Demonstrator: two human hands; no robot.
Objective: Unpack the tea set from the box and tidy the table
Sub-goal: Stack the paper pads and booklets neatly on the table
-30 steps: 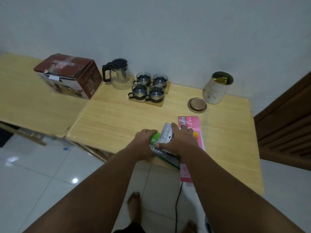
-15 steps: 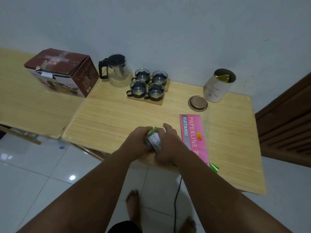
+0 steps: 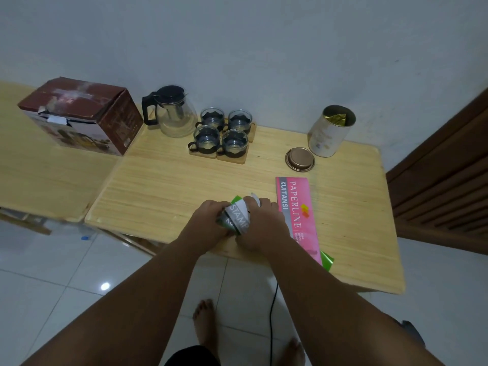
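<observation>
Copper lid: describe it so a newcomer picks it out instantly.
Start at the right-hand wooden table against the wall and find the open cream tin near its far right corner. Beside the tin, between it and the pink booklet, lies the copper lid: the only flat round disc there.

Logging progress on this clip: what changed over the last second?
The left hand and right hand rolled the green booklet up between them, off the pink Paperline receipt book, now uncovered. Both still grip it. Teapot, cups, box, tin and lid stayed put.
</observation>
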